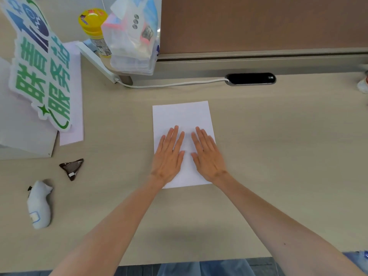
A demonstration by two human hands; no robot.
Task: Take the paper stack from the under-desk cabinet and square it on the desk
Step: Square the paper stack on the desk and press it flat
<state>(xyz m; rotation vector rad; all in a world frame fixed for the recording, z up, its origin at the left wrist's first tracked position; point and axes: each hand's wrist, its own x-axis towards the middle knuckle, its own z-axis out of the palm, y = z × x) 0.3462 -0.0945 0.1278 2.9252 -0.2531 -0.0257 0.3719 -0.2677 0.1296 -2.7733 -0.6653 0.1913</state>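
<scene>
A white paper stack [180, 116] lies flat on the light wood desk [278, 146], near its middle, long side running away from me. My left hand [169, 156] rests palm down on the stack's near left part, fingers stretched out and slightly apart. Beside it, my right hand [208, 155] lies palm down on the near right part in the same way. Neither hand grips anything. The stack's near edge is partly hidden by my wrists. The under-desk cabinet is out of sight.
At the left stand a green and blue cut-out sign [39, 64] on white boards, a dark triangular wrapper [72, 168] and a small white plush toy [38, 204]. A yellow-lidded bottle [94, 30] and clear plastic bag [132, 34] sit at the back, by a cable [169, 84] and black socket [251, 78].
</scene>
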